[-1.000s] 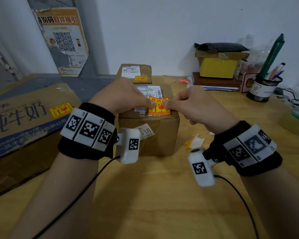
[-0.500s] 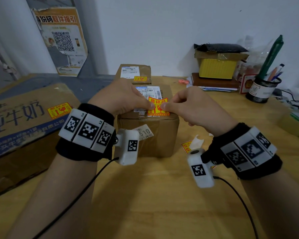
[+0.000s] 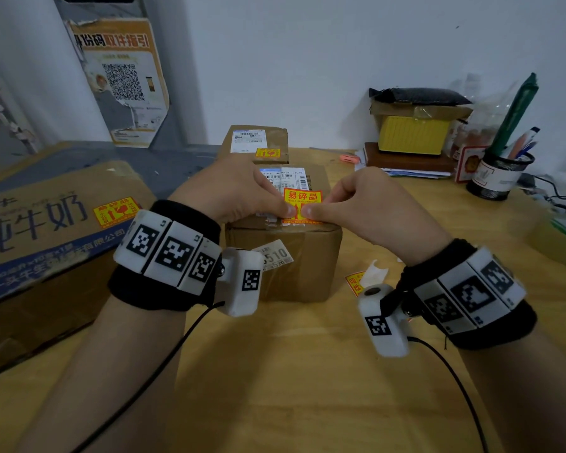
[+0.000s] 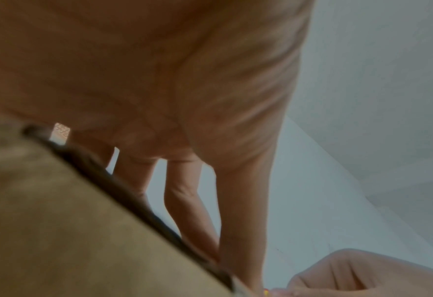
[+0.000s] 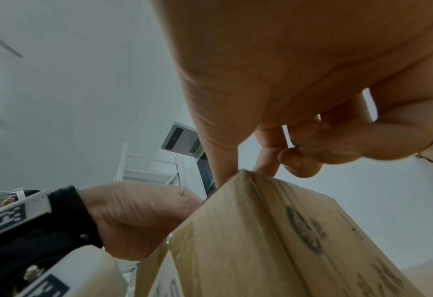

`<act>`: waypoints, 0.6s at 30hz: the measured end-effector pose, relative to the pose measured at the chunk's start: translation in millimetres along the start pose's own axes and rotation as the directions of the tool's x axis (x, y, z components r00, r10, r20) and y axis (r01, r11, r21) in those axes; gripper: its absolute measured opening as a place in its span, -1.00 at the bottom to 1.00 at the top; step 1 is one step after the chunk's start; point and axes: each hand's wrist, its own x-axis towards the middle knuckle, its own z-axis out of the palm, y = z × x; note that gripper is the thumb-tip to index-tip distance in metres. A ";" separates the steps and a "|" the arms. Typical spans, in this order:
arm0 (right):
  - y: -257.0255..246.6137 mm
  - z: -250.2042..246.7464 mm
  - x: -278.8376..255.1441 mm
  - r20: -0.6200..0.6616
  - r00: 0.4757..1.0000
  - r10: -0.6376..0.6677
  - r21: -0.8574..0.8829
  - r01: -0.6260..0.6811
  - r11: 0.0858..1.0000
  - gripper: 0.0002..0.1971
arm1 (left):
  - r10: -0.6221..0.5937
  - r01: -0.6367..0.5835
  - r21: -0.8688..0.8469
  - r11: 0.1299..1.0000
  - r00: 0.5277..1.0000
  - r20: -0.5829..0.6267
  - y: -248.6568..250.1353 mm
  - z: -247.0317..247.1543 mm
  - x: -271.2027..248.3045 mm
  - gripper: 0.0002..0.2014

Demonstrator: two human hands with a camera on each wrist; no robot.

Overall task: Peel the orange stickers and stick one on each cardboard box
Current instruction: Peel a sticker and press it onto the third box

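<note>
A small cardboard box stands on the table in front of me, with an orange sticker lying on its top near the front edge. My left hand rests on the box top, and its thumb presses the sticker's lower left. In the left wrist view its fingers reach straight down to the box. My right hand presses the sticker's lower right with its thumb, the other fingers curled. A big carton on the left and a far box each carry an orange sticker.
A sticker sheet with a curled white backing lies on the table right of the box. A yellow box on books, a pen holder and cables crowd the back right. The wooden table lies near me.
Both thumbs have slid a little down the sticker toward the box's front edge. The hands and the box otherwise stay in place.
</note>
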 end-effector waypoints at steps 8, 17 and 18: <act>-0.6 -2.1 -0.8 -0.023 1.000 -0.002 -0.062 0.001 0.998 -0.51 | 0.004 -0.004 0.011 1.000 1.000 -0.001 -0.7 -0.6 0.1 -0.78; -4.3 -1.9 -3.2 -0.204 0.949 -0.240 0.164 0.274 0.948 -0.54 | 0.001 -0.007 -0.063 0.998 0.996 -0.092 -6.0 -0.4 8.9 -0.71; -5.8 -2.0 -5.5 -0.187 0.949 -0.253 0.199 0.289 0.936 -0.42 | -0.026 0.010 -0.154 0.988 0.994 -0.106 -6.7 1.1 11.7 -0.65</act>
